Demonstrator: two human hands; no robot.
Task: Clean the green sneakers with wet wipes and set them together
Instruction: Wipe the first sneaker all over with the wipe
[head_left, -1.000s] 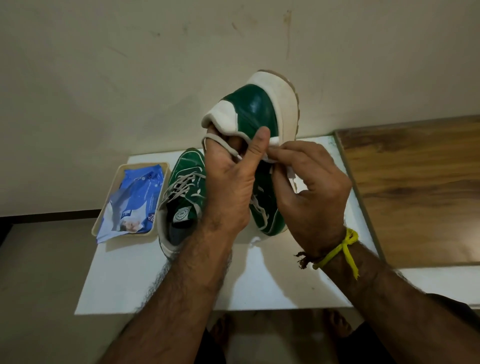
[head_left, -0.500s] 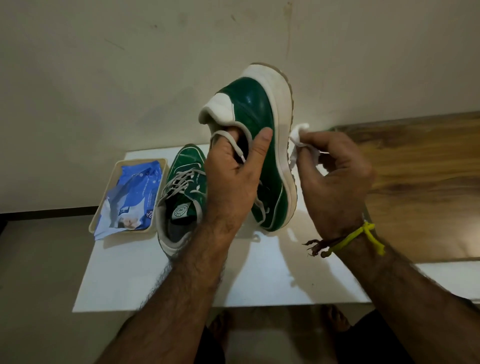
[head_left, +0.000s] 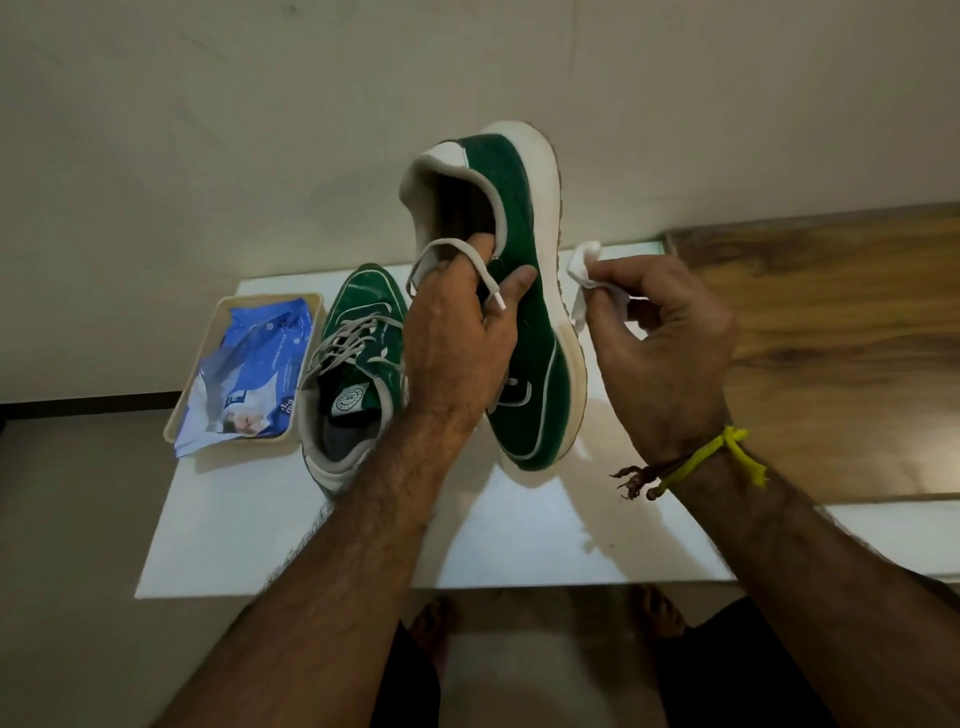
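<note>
My left hand (head_left: 457, 353) grips a green sneaker with a white sole (head_left: 524, 312), held up above the white board, heel up and toe down, its side turned toward me. A loose lace loops over my fingers. My right hand (head_left: 665, 353) pinches a crumpled white wet wipe (head_left: 584, 270) just to the right of the sneaker's white sole, close to it or touching. The second green sneaker (head_left: 358, 364) lies on the board to the left, laces up, partly behind my left wrist.
A beige tray (head_left: 179, 405) at the board's left holds a blue wet-wipe pack (head_left: 254, 379). The white board (head_left: 519, 540) lies on a pale floor against a wall. A wooden panel (head_left: 841, 338) lies to the right. Bare feet show below the board's near edge.
My left hand has turned the sneaker so its side and sole edge face right. My right hand with the wipe has moved from the shoe's opening out to the right of the sole.
</note>
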